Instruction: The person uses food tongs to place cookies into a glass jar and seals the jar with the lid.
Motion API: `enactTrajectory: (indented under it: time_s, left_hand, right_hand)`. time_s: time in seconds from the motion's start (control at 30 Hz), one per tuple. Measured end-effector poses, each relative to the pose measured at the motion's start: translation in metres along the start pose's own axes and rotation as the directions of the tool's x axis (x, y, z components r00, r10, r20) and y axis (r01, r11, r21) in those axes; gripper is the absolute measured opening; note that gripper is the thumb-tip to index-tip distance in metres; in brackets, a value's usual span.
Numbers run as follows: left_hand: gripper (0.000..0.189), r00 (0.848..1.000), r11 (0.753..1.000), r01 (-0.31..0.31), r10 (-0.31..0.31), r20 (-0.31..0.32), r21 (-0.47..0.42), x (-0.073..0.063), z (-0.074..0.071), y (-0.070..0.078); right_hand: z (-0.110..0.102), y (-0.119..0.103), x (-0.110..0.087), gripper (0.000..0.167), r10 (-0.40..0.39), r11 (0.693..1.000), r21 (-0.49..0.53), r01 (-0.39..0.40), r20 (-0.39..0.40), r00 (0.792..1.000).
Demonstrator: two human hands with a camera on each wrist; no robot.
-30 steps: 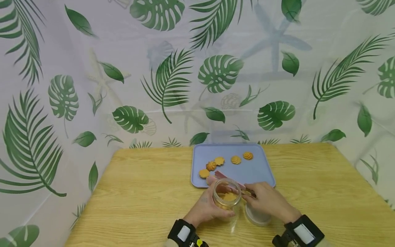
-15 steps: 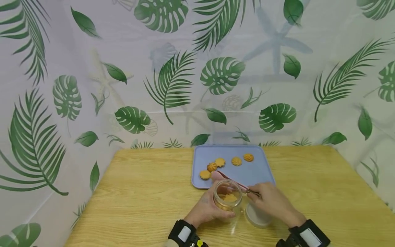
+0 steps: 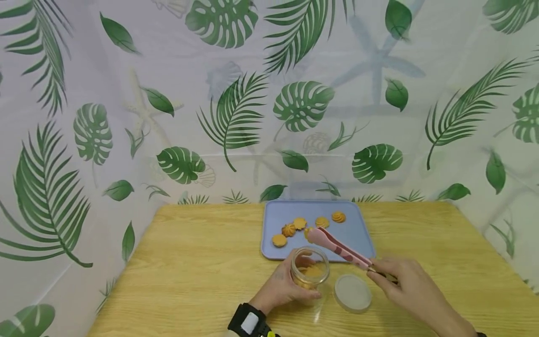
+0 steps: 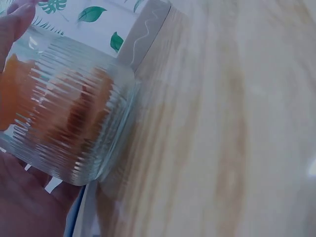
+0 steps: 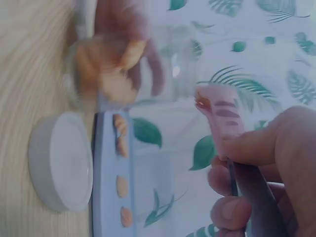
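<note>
My left hand [image 3: 279,286] grips a ribbed glass jar [image 3: 312,282], its open mouth tilted up. Several cookies [image 4: 74,108] show through the wall in the left wrist view. Pink tongs [image 3: 343,252] with metal handles are held in my right hand [image 3: 407,286], thumb on top and fingers curled below in the right wrist view. A cookie [image 3: 308,235] sits at the tongs' tips, above the near part of the blue tray [image 3: 355,238] and just beyond the jar's mouth. The right wrist view is partly blurred.
Several swirled cookies [image 3: 288,230] lie on the tray behind the jar. A round whitish lid [image 3: 353,293] rests on the wooden table [image 3: 202,262], right of the jar. A leaf-patterned cloth [image 3: 236,178] stands behind the table.
My right hand has drawn back to the right and towards me, bringing the tongs out from behind the jar. The cookie at their tips now shows. The left hand and jar stay nearly still.
</note>
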State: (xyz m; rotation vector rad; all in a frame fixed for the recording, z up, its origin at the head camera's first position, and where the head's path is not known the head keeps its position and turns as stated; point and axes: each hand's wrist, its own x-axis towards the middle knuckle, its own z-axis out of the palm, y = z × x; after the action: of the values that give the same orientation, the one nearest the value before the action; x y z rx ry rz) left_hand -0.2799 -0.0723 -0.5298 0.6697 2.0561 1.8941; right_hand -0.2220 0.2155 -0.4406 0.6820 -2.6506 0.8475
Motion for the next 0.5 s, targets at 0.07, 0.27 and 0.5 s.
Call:
enactTrajectory:
  time_s: [0.07, 0.27, 0.5]
  left_hand:
    - [0.085, 1.000, 1.000, 0.001, -0.002, -0.005, -0.010, -0.002, 0.002, 0.001]
    - [0.091, 0.998, 1.000, -0.013, 0.012, -0.055, -0.021, -0.007, -0.002, 0.011]
    - [0.081, 0.995, 0.998, -0.056, 0.052, -0.087, -0.040, -0.011, -0.001, 0.016]
  right_hand:
    - [-0.003, -0.002, -0.009, 0.019, -0.041, 0.999, 0.026, 0.040, 0.022, 0.999]
    - [-0.006, -0.009, -0.018, 0.019, -0.057, 0.998, 0.046, 0.052, 0.105, 0.993]
    - [-0.007, -0.012, -0.022, 0.020, -0.013, 1.000, 0.017, 0.011, 0.142, 0.990]
